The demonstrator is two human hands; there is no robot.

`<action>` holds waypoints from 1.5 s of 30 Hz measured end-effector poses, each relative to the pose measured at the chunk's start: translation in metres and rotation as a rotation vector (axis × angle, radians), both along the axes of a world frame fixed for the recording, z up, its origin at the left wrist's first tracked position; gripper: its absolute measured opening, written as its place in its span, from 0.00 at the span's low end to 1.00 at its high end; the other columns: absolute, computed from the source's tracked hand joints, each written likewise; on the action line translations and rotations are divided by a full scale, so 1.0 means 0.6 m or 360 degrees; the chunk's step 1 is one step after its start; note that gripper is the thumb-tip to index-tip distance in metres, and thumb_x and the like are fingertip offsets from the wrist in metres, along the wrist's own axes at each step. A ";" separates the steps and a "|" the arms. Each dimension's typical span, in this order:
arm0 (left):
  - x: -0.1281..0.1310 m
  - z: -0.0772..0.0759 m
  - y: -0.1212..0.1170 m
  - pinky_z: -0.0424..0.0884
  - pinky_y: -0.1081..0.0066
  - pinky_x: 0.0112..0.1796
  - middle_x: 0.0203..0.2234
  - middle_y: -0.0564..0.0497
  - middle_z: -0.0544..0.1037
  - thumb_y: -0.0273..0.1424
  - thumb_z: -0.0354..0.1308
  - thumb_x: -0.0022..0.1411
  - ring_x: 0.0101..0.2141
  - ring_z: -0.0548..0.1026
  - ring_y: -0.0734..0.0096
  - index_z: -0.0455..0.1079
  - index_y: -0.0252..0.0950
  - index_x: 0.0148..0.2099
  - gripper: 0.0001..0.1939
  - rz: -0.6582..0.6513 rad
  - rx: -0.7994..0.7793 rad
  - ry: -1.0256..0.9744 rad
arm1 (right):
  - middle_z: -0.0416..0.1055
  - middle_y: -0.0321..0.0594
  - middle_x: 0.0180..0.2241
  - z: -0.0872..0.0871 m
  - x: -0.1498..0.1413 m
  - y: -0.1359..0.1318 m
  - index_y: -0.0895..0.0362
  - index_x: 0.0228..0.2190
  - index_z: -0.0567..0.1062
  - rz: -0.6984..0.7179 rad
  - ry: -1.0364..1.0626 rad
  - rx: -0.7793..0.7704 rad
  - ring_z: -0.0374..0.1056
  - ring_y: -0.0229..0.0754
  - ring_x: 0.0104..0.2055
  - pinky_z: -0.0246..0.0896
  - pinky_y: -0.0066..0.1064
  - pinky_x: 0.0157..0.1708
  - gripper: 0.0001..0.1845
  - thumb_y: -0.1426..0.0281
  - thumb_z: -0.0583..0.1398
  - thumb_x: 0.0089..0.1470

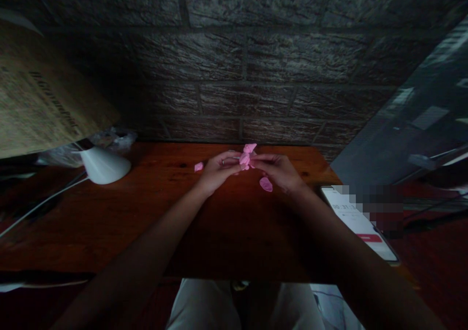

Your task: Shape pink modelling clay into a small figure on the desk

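Note:
Above the back part of the wooden table (234, 223), both hands meet around a pink petalled flower (244, 161) that looks like folded paper or cloth. My left hand (218, 170) pinches it from the left, with a ring on one finger. From the other side, the thumb and fingertips of my right hand (280, 170) close on the flower's right edge. A loose pink petal (266, 184) lies on the wood just below my right hand. Left of my left hand is a smaller pink piece (198, 166). The fingers partly hide the flower's underside.
A lamp with a white base (104, 165) and a printed shade (44, 91) stands at the left, its white cable (44, 205) trailing off. Crumpled clear plastic (115, 139) lies behind it. A phone (351, 218) rests at the right edge. A brick-patterned wall (219, 67) borders the back.

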State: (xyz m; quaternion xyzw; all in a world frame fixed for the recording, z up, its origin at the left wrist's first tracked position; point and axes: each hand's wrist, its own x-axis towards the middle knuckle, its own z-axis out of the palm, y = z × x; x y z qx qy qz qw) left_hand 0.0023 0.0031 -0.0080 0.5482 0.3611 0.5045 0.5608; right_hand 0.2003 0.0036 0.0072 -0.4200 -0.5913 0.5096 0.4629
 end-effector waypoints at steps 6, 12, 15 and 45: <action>0.001 0.000 0.000 0.74 0.70 0.38 0.39 0.46 0.83 0.31 0.71 0.50 0.40 0.80 0.67 0.76 0.36 0.46 0.20 0.0012 0.0011 -0.0003 | 0.81 0.39 0.34 -0.002 -0.002 0.001 0.50 0.32 0.86 -0.0076 0.0053 -0.0038 0.64 0.36 0.27 0.60 0.31 0.28 0.10 0.62 0.71 0.44; 0.002 -0.001 0.000 0.74 0.70 0.38 0.39 0.47 0.83 0.32 0.70 0.51 0.41 0.80 0.66 0.76 0.37 0.47 0.19 0.0017 0.0029 0.0026 | 0.81 0.39 0.35 -0.006 -0.003 0.003 0.49 0.31 0.85 -0.0076 0.0059 -0.0011 0.67 0.37 0.30 0.63 0.32 0.30 0.09 0.62 0.71 0.44; 0.003 -0.005 0.002 0.74 0.69 0.37 0.38 0.47 0.83 0.32 0.71 0.50 0.40 0.80 0.65 0.76 0.37 0.47 0.21 0.0029 0.0056 0.0051 | 0.82 0.39 0.35 -0.009 -0.002 0.003 0.49 0.33 0.85 -0.0063 -0.0018 0.0031 0.69 0.39 0.31 0.64 0.33 0.32 0.11 0.62 0.71 0.44; 0.005 -0.008 -0.001 0.73 0.71 0.36 0.35 0.48 0.82 0.30 0.71 0.50 0.37 0.80 0.69 0.77 0.36 0.43 0.16 0.0074 -0.0055 0.0011 | 0.82 0.37 0.33 0.000 -0.004 -0.010 0.47 0.34 0.85 -0.0209 -0.0918 0.0752 0.77 0.46 0.32 0.66 0.38 0.37 0.08 0.67 0.64 0.54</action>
